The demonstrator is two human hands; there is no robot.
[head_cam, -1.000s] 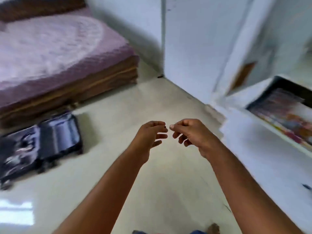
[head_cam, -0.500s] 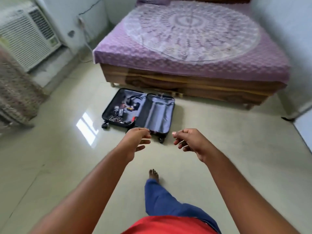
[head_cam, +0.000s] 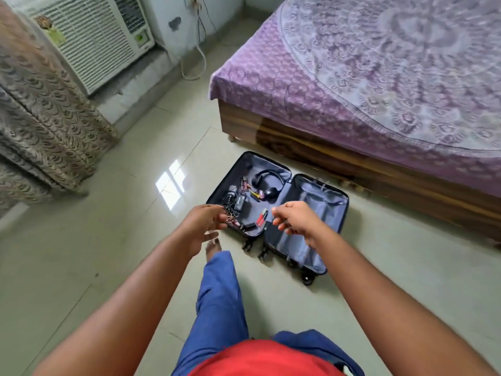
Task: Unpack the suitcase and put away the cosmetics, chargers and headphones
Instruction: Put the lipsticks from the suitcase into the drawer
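A dark suitcase lies open flat on the floor beside the bed. Its left half holds black headphones, a black charger with tangled cables, and small red and pink cosmetic tubes. The right half shows only grey lining. My left hand hangs in the air in front of the suitcase's left half, fingers loosely curled, holding nothing. My right hand hovers over the middle of the suitcase, fingers also loosely curled and empty.
A wooden bed with a purple patterned cover stands behind the suitcase. A white air conditioner sits at the far left wall, with a patterned covered piece beside it. My blue-trousered leg and bare foot step on the tiled floor.
The view has swung from the wall and shelf round to the bed. I have walked closer, so the suitcase now lies just beyond my hands. Both hands stay raised and empty.
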